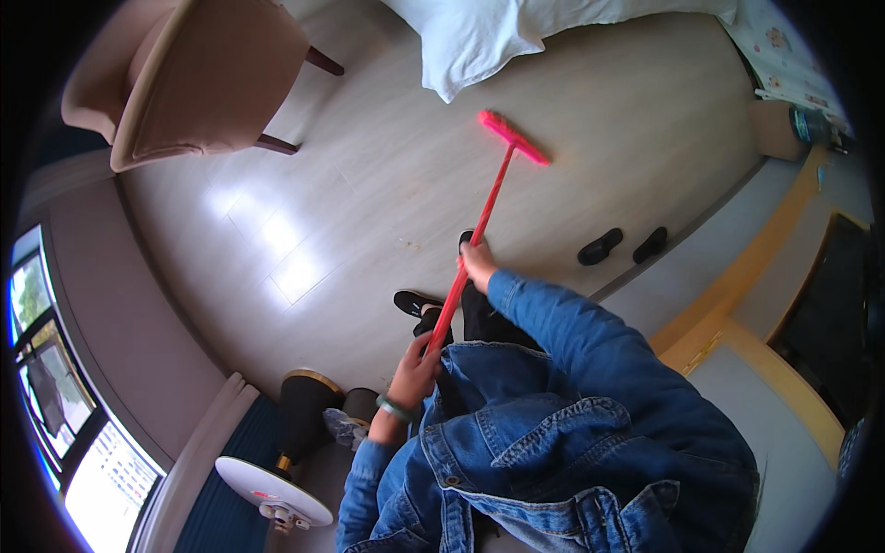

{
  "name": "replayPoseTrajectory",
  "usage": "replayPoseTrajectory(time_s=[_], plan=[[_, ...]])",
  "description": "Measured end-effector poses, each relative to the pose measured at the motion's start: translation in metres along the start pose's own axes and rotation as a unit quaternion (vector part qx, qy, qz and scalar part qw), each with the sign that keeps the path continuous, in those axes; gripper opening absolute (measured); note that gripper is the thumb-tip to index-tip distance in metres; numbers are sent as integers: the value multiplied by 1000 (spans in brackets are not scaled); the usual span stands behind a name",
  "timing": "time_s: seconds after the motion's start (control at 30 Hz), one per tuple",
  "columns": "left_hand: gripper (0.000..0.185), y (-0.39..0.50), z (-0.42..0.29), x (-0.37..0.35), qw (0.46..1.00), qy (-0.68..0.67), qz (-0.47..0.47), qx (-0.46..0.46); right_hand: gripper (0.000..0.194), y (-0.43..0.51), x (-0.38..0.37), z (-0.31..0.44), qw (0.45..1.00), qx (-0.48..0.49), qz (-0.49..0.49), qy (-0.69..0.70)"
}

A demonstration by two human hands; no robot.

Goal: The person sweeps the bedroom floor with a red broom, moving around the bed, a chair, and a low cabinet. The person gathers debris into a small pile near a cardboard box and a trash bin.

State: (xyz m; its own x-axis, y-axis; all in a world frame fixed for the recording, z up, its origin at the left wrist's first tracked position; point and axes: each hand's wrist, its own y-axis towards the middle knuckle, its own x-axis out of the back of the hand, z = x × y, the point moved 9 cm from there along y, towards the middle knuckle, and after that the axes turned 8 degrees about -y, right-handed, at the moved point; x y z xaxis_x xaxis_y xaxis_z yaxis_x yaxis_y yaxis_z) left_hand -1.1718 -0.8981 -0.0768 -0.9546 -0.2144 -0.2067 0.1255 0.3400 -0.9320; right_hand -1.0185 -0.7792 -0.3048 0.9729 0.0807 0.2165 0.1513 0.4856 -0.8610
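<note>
A red pole (492, 197) with a bright pink broom head (515, 137) slants from my body out over the grey plank floor (387, 159). Lower on the pole, near my waist, my left hand (417, 373) is closed around it, a green bangle on the wrist. Farther up, my right hand (477, 261) grips the same pole just above my shoes. The broom head lies at floor level below a hanging white bed cover (470, 48). Small crumbs (409, 243) are scattered on the floor left of the pole.
A beige upholstered chair (214, 83) stands upper left. Black slippers (600, 247) lie by the right wall, with a cardboard box (774, 129) beyond. Lower left are a round white table (273, 487), a black lamp (308, 415) and a dark bin (362, 404).
</note>
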Motion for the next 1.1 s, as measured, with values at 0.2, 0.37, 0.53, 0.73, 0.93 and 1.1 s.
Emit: replayPoseTrajectory(time_s=[0.2,0.37,0.53,0.73,0.93,1.1], plan=[[36,7,16,14,999,-42,-8,-9,28,34,-24,-14,987,27,47,-148],[37,-73,58,94,997,-49,-62,-13,23,-35,-136,-99,986,0,67,-150],[36,-146,85,134,986,-112,-120,2,21,-107,-208,-120,964,19,172,-202],[35,-120,73,118,990,-117,-75,-8,18,-103,-173,-83,956,-37,250,-151],[44,-53,36,67,989,-137,50,-18,22,-27,-78,-44,977,-71,98,-176],[44,-65,41,86,977,-211,11,-19,21,-41,-101,-53,964,-86,177,-179]])
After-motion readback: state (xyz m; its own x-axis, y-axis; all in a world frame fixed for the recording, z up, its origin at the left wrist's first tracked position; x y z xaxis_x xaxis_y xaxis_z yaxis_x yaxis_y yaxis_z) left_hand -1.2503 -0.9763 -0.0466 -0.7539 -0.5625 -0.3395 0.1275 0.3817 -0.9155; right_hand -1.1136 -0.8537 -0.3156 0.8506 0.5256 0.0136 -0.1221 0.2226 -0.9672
